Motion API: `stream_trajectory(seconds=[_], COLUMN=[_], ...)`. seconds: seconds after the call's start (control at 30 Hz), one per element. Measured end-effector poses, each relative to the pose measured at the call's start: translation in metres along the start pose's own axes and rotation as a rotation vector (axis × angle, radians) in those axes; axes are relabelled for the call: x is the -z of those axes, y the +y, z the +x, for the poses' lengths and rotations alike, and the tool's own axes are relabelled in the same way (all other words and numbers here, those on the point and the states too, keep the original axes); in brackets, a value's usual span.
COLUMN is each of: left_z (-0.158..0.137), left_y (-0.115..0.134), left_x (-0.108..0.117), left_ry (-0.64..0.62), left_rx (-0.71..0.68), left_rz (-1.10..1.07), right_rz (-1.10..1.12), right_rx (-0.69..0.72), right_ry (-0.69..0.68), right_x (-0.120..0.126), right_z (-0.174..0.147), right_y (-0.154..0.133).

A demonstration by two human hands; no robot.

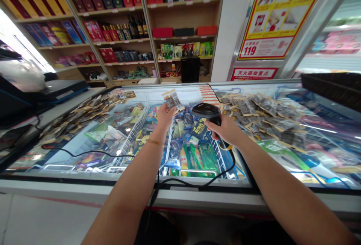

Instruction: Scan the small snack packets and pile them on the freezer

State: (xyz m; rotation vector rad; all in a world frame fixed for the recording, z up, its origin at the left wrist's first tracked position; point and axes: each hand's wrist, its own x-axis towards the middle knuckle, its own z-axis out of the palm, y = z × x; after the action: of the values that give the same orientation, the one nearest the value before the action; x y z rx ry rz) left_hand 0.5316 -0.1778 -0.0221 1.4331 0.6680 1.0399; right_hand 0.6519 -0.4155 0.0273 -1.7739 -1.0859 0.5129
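In the head view my left hand (166, 115) pinches a small snack packet (173, 100) with a clear window and tan edges, held above the freezer's glass lid. My right hand (225, 129) is wrapped around the handle of a black barcode scanner (207, 111); its head points left, towards the packet, with a gap between them. From the handle's base a black cable (194, 184) loops down and across the glass to the left. Similar packets lie in a heap (262, 113) on the glass to the right, and another pile (81, 115) spreads to the left.
Beneath the glass of the chest freezer (180, 196), white wire baskets (132, 130) divide the frozen goods. A black tray (332, 89) sits at the far right. At left stands a dark counter device (62, 90). Shelves of boxes and bottles (118, 30) line the back wall.
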Motion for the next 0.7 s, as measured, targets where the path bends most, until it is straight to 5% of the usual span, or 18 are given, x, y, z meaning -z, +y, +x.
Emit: stream_trajectory(seconds=[0.7], left_z=[-0.007], left_y=[0.012], left_x=[-0.005], left_ry=[0.070], left_rx=[0.053], left_rz=[-0.065], right_rz=[-0.039], right_rx=[0.027], right_ry=[-0.033], right_x=[0.002], right_z=[-0.003], right_y=[-0.003])
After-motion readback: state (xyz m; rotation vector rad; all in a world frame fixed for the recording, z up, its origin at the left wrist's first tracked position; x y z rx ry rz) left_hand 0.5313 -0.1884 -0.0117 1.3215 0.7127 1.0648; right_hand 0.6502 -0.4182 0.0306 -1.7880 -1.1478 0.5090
